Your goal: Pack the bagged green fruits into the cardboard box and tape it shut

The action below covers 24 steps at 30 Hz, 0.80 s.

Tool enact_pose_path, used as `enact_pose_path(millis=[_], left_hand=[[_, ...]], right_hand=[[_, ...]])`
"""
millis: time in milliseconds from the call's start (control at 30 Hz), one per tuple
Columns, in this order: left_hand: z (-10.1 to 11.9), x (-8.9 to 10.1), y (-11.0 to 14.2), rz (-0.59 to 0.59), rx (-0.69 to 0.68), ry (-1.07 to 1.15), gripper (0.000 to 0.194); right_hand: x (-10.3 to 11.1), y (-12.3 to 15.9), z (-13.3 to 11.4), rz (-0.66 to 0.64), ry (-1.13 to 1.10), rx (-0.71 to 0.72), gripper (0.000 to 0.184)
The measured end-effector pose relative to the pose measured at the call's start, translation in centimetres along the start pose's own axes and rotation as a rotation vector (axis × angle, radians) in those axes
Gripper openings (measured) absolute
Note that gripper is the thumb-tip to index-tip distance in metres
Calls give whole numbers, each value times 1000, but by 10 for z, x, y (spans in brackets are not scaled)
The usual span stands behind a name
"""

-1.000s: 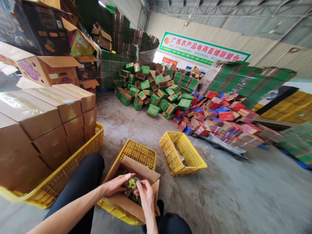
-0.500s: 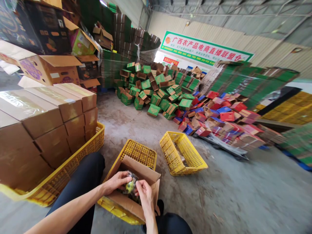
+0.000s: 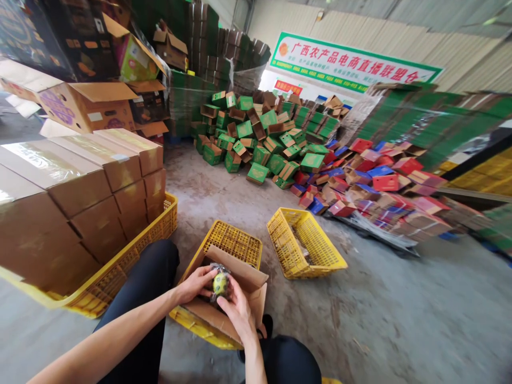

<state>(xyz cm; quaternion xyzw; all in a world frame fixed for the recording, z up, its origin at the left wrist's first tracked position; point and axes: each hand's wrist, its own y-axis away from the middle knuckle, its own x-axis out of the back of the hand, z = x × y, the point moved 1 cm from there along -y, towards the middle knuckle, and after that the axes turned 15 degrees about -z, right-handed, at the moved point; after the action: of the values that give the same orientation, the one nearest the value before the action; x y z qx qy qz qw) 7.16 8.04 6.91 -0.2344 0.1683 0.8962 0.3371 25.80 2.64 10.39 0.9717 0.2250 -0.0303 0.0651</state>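
Between both hands is a round yellow-green fruit [image 3: 220,285] in a clear, crinkled plastic wrapper with dark marks. My left hand [image 3: 196,285] grips its left side, fingers at the top of the wrapper. From the right, my right hand [image 3: 239,308] closes its thumb and fingers round it. Below the hands stands an open cardboard box [image 3: 244,271], tilted, with its flaps up. Its inside is mostly hidden by my hands. The box rests on a yellow plastic crate [image 3: 236,240] between my legs.
Taped cartons [image 3: 90,165] are stacked in a long yellow crate [image 3: 102,285] on my left. Another yellow crate [image 3: 316,253] stands on the floor at the right, with something inside. Heaps of green boxes [image 3: 258,172] and red and blue boxes [image 3: 386,183] lie farther back.
Both hands have turned the wrapped fruit, so more of its yellow-green side shows. My right hand has wrapped further round it. The view has shifted slightly.
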Motion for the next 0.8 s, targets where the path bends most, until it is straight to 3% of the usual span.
enact_pose_path(millis=[100,467,700,800], left_hand=[[1,1,1,-29,-27,34,62],[11,-6,5,-117,-70,53,70],[-5,3,0,2,-117,137,110],[-5,4,0,38,-132,100,106]], right_hand=[[0,-1,7,16,4,0,79],[13,-5,12,205,147,-26,66],[18,-4,15,233,186,-24,65],[17,-4,12,219,187,1,57]])
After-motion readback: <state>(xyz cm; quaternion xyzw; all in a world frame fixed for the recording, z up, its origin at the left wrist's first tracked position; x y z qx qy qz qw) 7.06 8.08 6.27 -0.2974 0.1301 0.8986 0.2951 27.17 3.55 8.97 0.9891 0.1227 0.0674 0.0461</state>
